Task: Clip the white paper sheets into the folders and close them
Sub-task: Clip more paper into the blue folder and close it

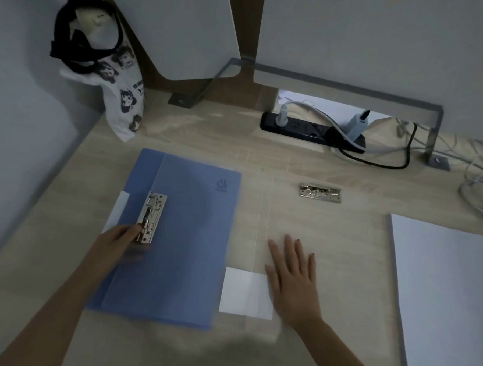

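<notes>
Blue folder [176, 235] kept flat, lift the clip [151, 217] with pinching left fingers [135, 230], then feed paper [441, 299] squarely using the spread right fingers [288, 249].

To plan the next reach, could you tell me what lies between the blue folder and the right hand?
In the head view, a small white card lies between the blue folder and the right hand.
</notes>
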Available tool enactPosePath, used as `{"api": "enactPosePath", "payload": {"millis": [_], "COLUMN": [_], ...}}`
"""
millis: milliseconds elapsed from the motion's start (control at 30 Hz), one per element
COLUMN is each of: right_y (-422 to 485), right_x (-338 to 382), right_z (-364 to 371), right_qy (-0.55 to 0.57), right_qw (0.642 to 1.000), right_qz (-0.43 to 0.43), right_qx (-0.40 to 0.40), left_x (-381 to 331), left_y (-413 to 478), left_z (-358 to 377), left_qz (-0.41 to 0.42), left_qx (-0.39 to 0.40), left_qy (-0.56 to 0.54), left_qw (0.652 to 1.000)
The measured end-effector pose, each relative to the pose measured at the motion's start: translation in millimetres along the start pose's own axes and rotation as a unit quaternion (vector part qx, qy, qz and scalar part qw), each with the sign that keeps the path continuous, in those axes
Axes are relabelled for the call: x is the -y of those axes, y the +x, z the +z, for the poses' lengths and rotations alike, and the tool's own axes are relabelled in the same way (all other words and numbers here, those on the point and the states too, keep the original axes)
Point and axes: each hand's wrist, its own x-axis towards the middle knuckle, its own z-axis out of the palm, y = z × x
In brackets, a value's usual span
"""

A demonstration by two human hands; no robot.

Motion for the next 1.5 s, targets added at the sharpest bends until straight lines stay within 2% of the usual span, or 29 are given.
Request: {"api": "enactPosePath", "payload": {"millis": [133,300,600,867,1067,1333,1500], "right_y": [0,1,0,1,0,0,0], "right_x": [-1,2,7,7,7,6,6], "right_z": [6,9,7,7,7,6,7], "right_qy": [-0.016,-0.026,-0.028,-0.021,-0.024,-0.019,-0.014], "right_qw": [1.000,0.999,0.998,0.998,0.998,0.998,0.998], "right_qz": [0.002,0.006,0.016,0.018,0.016,0.015,0.019], "right_qx": [-0.022,-0.033,-0.046,-0.050,-0.051,-0.054,-0.051], "left_x": [3,0,5,3,3,5,-9], "left_y": [-7,-10,-9,-7,-3,0,6], "left_z": [-8,-14,-5,-14,-9,-13,-5], "left_qz": [-0.031,-0.028,0.005,-0.018,-0.005,-0.017,-0.075], "left_qx": [0.071,0.115,0.073,0.104,0.075,0.074,0.075], "left_qy": [-0.073,-0.044,-0.056,-0.053,-0.016,-0.010,-0.063], "left_qw": [0.994,0.992,0.996,0.993,0.997,0.997,0.992]}}
